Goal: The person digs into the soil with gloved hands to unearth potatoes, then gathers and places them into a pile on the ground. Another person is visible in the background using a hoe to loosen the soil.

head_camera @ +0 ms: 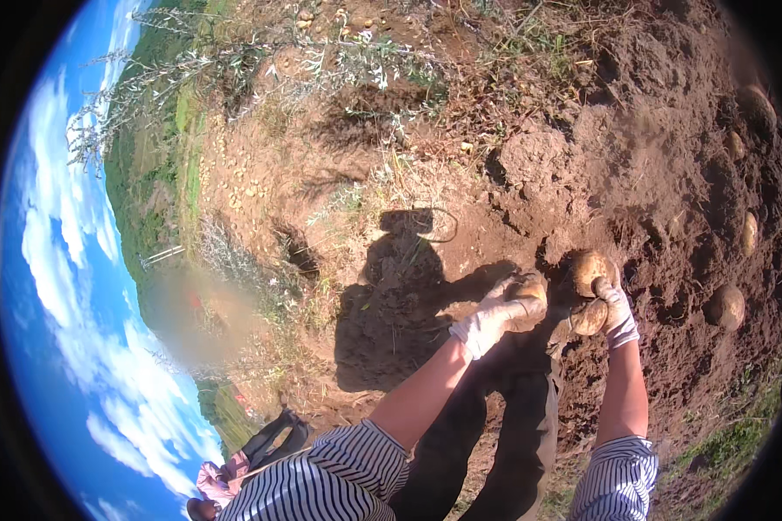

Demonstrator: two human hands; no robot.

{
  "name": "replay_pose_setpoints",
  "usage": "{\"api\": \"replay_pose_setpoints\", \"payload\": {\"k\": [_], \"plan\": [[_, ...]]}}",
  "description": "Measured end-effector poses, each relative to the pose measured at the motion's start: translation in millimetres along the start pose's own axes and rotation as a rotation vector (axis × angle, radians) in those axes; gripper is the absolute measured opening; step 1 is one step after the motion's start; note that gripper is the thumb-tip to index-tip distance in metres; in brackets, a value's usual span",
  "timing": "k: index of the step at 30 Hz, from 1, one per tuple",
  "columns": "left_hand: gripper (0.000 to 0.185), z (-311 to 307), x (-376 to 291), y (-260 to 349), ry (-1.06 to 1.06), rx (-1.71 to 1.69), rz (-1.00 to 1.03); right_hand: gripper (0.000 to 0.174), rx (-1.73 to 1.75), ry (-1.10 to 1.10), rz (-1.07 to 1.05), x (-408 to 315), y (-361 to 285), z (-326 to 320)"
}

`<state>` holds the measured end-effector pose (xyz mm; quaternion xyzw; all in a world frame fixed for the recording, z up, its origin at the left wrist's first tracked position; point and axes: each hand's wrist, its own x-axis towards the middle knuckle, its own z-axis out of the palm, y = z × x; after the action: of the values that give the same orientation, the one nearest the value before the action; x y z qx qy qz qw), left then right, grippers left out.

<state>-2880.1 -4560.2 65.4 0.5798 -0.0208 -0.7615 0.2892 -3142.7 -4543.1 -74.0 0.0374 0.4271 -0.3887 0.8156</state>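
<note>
My left hand [498, 311], in a soiled pale glove, grips a dirt-covered potato [532, 290] above the loose brown soil. Close beside it, my right hand [616, 305] wears a similar glove. It holds two potatoes at once: a larger rounded potato [589, 270] on the far side and a smaller potato [588, 318] nearer my body. The fingers partly cover all three. Dug soil [665, 215] spreads beyond and to the right of my hands, with another big potato [728, 307] lying on it.
More potatoes lie at the right rim, among them a long one [749, 233] and a large one [756, 107]. Leafy weeds [378, 62] stand at upper left. Many small potatoes [238, 185] dot the ground farther off. Another person [225, 475] is at lower left.
</note>
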Motion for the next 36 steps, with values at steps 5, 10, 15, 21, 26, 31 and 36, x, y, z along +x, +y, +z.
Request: {"api": "replay_pose_setpoints", "payload": {"k": [5, 10, 15, 21, 26, 31, 36], "plan": [[0.046, -0.8, -66.9, 4.2, -0.212, -0.257, -0.160, 0.064, 0.320, 0.185, 0.354, -104.8, 39.4, 97.5], [0.052, -22.2, -107.5, 200.5, 0.028, 0.021, 0.389, 0.060, 0.159, 0.012, 0.289, -24.5, -45.8, 351.4], [0.067, -20.5, -176.5, 495.2, 0.468, 0.246, 0.973, 0.100, 0.094, -0.646, -0.246, 44.4, -125.9, 611.4], [0.061, 74.5, -186.2, 477.8, 0.469, 0.550, 0.899, 0.078, -0.436, -0.385, -0.357, -12.5, -74.2, 501.4], [0.049, 129.0, -103.5, 261.1, 0.175, 0.575, 0.353, 0.072, -1.098, 0.657, 0.143, -136.8, -71.2, 163.7], [0.032, 207.4, 54.6, 97.6, -0.302, 0.754, 0.165, 0.082, -2.032, 0.871, 0.416, -218.4, -175.1, -42.9], [0.052, 319.3, 158.8, -31.4, -1.051, 1.815, 0.109, 0.075, -2.485, 0.647, -0.018, -125.7, -256.0, -105.4]]}}
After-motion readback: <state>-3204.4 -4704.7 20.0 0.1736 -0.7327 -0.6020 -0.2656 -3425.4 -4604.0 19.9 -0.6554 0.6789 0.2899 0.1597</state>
